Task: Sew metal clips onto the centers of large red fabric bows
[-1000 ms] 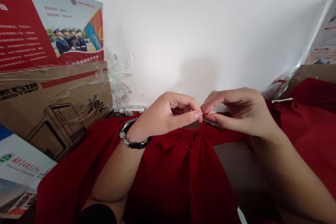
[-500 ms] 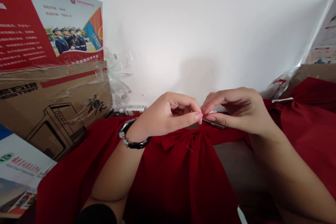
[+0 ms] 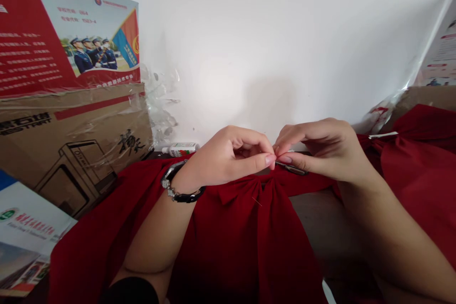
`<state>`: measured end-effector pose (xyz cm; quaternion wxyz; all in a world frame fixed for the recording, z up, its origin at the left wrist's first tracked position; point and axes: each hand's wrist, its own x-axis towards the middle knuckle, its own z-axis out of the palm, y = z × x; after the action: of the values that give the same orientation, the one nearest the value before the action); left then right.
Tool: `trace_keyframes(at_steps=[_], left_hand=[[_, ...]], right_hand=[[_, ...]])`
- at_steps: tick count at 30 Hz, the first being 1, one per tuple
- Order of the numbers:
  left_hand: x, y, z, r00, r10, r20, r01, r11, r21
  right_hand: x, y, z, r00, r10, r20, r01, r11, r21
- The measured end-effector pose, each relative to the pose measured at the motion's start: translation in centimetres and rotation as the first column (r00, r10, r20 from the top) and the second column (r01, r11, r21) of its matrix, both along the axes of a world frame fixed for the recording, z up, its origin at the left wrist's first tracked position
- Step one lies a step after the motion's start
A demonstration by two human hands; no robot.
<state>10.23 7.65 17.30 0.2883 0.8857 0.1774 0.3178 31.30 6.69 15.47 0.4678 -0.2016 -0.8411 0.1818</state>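
My left hand, with a black watch and a beaded bracelet on the wrist, is closed in a pinch of thumb and fingertips. Tip to tip with it, my right hand pinches too. Whatever sits between the fingertips is too small to name. Under my right thumb shows a slim dark metal object with a loop, perhaps small scissors; I cannot tell if it is held or lies on the cloth. Below both hands spreads dark red cloth, gathered into a bow shape. A fine thread lies over it.
Cardboard boxes and a red-and-white printed board stand at the left, near a printed booklet. A white bottle lies against the wall. More red cloth with a white strip lies right.
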Motion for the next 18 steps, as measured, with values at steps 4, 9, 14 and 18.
trace_keyframes(at_steps=[4, 9, 14, 18], left_hand=[[0.0, -0.1, 0.0, 1.0, 0.008, -0.008, -0.008, 0.998, -0.054], [0.4, 0.3, -0.3, 0.999, 0.041, -0.006, -0.041, 0.992, -0.123], [0.9, 1.1, -0.7, 0.997, 0.054, -0.052, -0.06, 0.992, -0.111], [0.8, 1.2, -0.8, 0.992, 0.116, 0.045, -0.116, 0.993, -0.003]], right_hand=[[0.4, 0.0, 0.1, 0.997, -0.083, 0.012, 0.082, 0.995, 0.056], [0.8, 0.0, 0.2, 0.983, -0.182, -0.022, 0.183, 0.976, 0.121], [0.5, 0.0, 0.2, 0.979, -0.2, -0.028, 0.202, 0.968, 0.148], [0.0, 0.2, 0.3, 0.988, -0.14, -0.064, 0.142, 0.989, 0.028]])
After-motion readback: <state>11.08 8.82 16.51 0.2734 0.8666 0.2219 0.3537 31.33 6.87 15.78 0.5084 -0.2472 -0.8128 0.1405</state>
